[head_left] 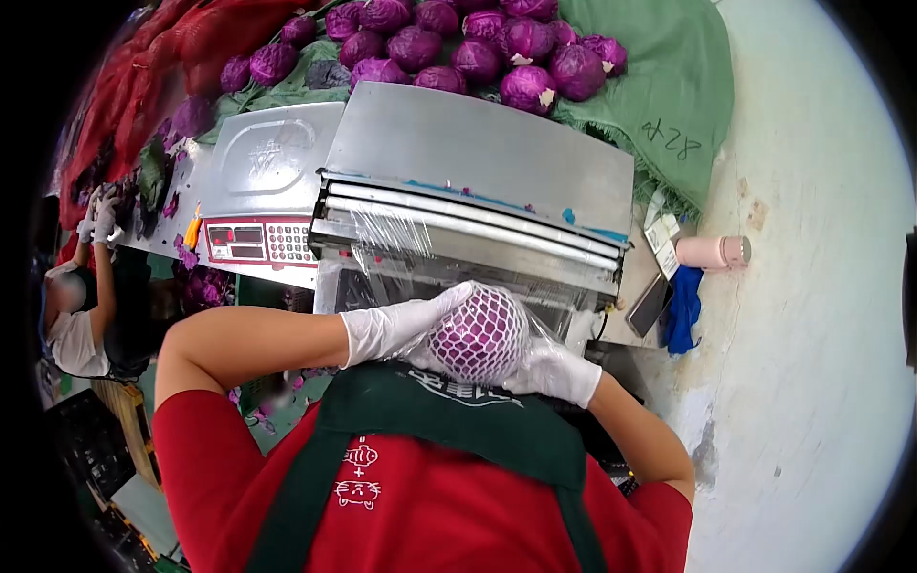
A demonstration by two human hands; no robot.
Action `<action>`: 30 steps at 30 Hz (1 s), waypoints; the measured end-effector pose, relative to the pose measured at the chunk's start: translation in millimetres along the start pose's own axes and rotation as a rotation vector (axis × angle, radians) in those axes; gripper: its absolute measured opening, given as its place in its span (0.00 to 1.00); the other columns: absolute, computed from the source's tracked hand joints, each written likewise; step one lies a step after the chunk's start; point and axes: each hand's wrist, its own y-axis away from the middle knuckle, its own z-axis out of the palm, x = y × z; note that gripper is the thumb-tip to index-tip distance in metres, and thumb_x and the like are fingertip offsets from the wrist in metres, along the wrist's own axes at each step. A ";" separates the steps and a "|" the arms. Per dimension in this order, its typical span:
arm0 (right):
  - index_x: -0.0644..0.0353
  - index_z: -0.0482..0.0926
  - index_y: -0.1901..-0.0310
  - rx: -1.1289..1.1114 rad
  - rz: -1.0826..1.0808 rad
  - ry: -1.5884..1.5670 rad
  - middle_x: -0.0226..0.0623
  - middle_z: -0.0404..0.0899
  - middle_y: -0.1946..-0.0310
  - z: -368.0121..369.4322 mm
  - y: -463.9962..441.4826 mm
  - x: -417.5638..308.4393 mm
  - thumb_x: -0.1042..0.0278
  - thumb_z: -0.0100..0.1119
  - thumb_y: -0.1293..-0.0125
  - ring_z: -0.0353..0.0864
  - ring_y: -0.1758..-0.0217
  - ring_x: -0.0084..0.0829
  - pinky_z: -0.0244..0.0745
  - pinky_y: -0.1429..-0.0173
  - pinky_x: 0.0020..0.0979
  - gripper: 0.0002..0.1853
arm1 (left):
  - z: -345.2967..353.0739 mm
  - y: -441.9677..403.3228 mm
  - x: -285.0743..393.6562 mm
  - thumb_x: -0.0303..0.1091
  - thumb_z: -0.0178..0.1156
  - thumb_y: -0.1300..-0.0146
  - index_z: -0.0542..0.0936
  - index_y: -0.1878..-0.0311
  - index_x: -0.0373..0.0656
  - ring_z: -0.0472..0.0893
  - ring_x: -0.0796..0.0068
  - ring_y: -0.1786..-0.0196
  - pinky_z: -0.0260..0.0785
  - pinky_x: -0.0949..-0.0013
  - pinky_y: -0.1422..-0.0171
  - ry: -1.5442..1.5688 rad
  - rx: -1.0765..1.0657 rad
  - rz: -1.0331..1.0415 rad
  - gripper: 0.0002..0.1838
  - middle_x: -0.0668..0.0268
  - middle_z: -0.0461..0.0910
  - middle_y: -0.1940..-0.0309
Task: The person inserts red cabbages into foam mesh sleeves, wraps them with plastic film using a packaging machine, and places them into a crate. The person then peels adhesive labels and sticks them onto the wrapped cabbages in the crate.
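Note:
A red cabbage (pixel 478 336) in a white foam net is held close to my apron, in front of the wrapping machine (pixel 478 138). My left hand (pixel 411 323), in a white glove, grips its left side, with the thumb side along the top. On the lower right, my gloved right hand (pixel 556 371) is closed against the cabbage, its fingertips partly hidden. Clear plastic film (pixel 396 246) stretches from the machine's rollers towards the cabbage, and some of it lies around the net.
A scale (pixel 263 186) stands left of the machine. Many red cabbages (pixel 415 48) lie behind on green sacking (pixel 659 86). At right are a pink bottle (pixel 712 252), a phone (pixel 650 306), a blue cloth (pixel 683 310) and a wall. Another person (pixel 81 325) works at far left.

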 end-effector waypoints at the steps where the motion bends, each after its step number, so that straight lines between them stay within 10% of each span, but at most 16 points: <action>1: 0.63 0.66 0.39 0.012 -0.042 -0.009 0.44 0.76 0.46 -3.1 -4.1 7.1 0.68 0.55 0.43 0.79 0.49 0.35 0.75 0.43 0.36 0.28 | -2.7 -3.9 -3.8 0.71 0.32 0.35 0.64 0.32 0.47 0.76 0.67 0.43 0.72 0.66 0.46 0.022 0.016 -0.036 0.42 0.58 0.72 0.39; 3: 0.64 0.67 0.41 0.050 -0.047 -0.076 0.43 0.76 0.47 -24.8 -19.0 26.5 0.71 0.50 0.39 0.77 0.47 0.34 0.71 0.39 0.33 0.22 | -12.4 -6.8 -6.8 0.71 0.37 0.36 0.65 0.33 0.44 0.77 0.69 0.45 0.72 0.72 0.50 -0.036 -0.046 -0.100 0.42 0.58 0.75 0.44; 7: 0.68 0.70 0.45 0.151 -0.100 -0.175 0.47 0.76 0.49 -15.9 -9.9 41.2 0.66 0.52 0.35 0.78 0.48 0.37 0.75 0.43 0.33 0.20 | -14.5 24.3 -60.1 0.45 0.63 0.38 0.75 0.44 0.38 0.81 0.74 0.54 0.73 0.71 0.51 -0.185 0.269 0.414 0.25 0.60 0.82 0.58; 9: 0.68 0.70 0.45 0.216 -0.051 -0.342 0.47 0.76 0.49 -11.6 3.0 50.7 0.64 0.51 0.33 0.78 0.47 0.38 0.74 0.42 0.33 0.19 | -20.8 52.9 -81.2 0.38 0.65 0.40 0.81 0.56 0.36 0.82 0.73 0.59 0.73 0.70 0.54 -0.768 0.613 0.549 0.16 0.60 0.83 0.67; 11: 0.66 0.71 0.46 0.435 -0.503 -0.235 0.45 0.76 0.50 -7.6 17.1 70.5 0.64 0.51 0.32 0.77 0.48 0.34 0.72 0.42 0.31 0.17 | -13.0 68.4 -97.6 0.33 0.62 0.39 0.82 0.61 0.38 0.82 0.74 0.60 0.72 0.71 0.53 -0.790 0.871 0.803 0.09 0.59 0.82 0.66; 12: 0.65 0.67 0.43 0.620 -0.627 0.483 0.44 0.72 0.47 -6.2 22.1 83.7 0.65 0.47 0.30 0.74 0.44 0.31 0.68 0.38 0.30 0.18 | -9.9 70.0 -102.2 0.32 0.56 0.33 0.80 0.62 0.36 0.79 0.76 0.67 0.71 0.74 0.58 -0.773 0.907 0.831 0.09 0.62 0.80 0.71; 16: 0.61 0.76 0.71 0.848 -0.726 0.486 0.28 0.74 0.81 15.6 10.9 94.2 0.64 0.46 0.31 0.71 0.77 0.19 0.65 0.70 0.22 0.14 | -1.7 50.7 -79.5 0.37 0.47 0.27 0.71 0.70 0.40 0.65 0.85 0.77 0.60 0.79 0.72 -0.221 0.640 0.855 0.15 0.74 0.67 0.80; 20: 0.55 0.69 0.74 0.679 -0.661 -0.362 0.19 0.54 0.89 -8.1 22.3 87.3 0.57 0.49 0.30 0.49 0.88 0.15 0.45 0.82 0.22 0.16 | -2.3 56.6 -81.7 0.46 0.48 0.28 0.72 0.70 0.47 0.52 0.88 0.84 0.44 0.78 0.79 0.349 0.619 0.684 0.16 0.81 0.57 0.85; 25: 0.53 0.72 0.70 0.767 -0.211 -0.134 0.18 0.55 0.88 -50.5 -9.0 146.4 0.55 0.49 0.30 0.51 0.88 0.16 0.46 0.83 0.23 0.14 | -18.2 29.2 -149.4 0.43 0.47 0.29 0.77 0.65 0.43 0.63 0.86 0.81 0.53 0.78 0.78 0.058 0.848 0.101 0.16 0.75 0.70 0.80; 26: 0.55 0.74 0.67 0.736 -0.187 -0.132 0.21 0.62 0.85 -48.2 -24.7 148.0 0.56 0.49 0.30 0.59 0.85 0.18 0.53 0.80 0.23 0.13 | -63.5 -5.7 -193.1 0.44 0.46 0.28 0.77 0.52 0.39 0.77 0.78 0.66 0.71 0.72 0.62 0.039 0.677 0.074 0.18 0.67 0.80 0.65; 27: 0.56 0.77 0.65 0.705 -0.173 -0.131 0.25 0.70 0.82 -46.5 -41.2 148.2 0.58 0.48 0.30 0.67 0.82 0.21 0.61 0.78 0.24 0.12 | -65.8 -37.7 -204.0 0.42 0.48 0.30 0.79 0.59 0.39 0.74 0.80 0.73 0.67 0.73 0.70 0.028 0.800 0.124 0.17 0.69 0.78 0.72; 30: 0.63 0.78 0.57 0.530 -0.382 0.723 0.37 0.81 0.63 -63.7 -99.9 167.1 0.66 0.50 0.32 0.78 0.62 0.27 0.73 0.57 0.29 0.11 | -45.0 -76.3 -181.0 0.29 0.55 0.36 0.79 0.60 0.39 0.78 0.78 0.66 0.71 0.72 0.63 -0.345 0.261 0.258 0.06 0.67 0.80 0.70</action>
